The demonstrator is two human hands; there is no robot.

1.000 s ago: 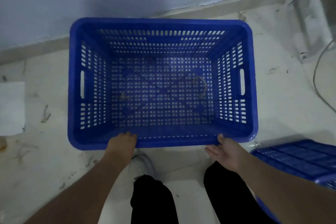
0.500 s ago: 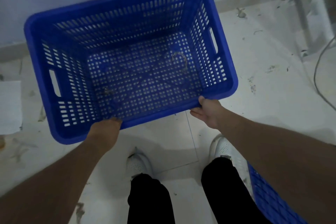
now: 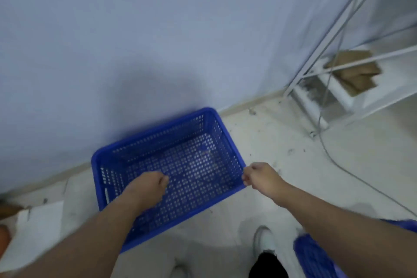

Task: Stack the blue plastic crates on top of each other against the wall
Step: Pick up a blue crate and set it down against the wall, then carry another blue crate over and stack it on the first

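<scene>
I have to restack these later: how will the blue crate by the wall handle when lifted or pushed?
The blue crate is perforated all over and looks empty, so probably light for its size. Its thick rim suggests fair stiffness. Wide and low on the floor, it should slide rather than tip.

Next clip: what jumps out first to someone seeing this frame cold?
The bright blue perforated crate on the pale floor, its far side close to the wall, dominates the centre. Both bare hands are at it: the left hand over its near side, the right hand at its right corner. A second blue crate pokes in at bottom right, and a white metal rack stands at the upper right.
</scene>
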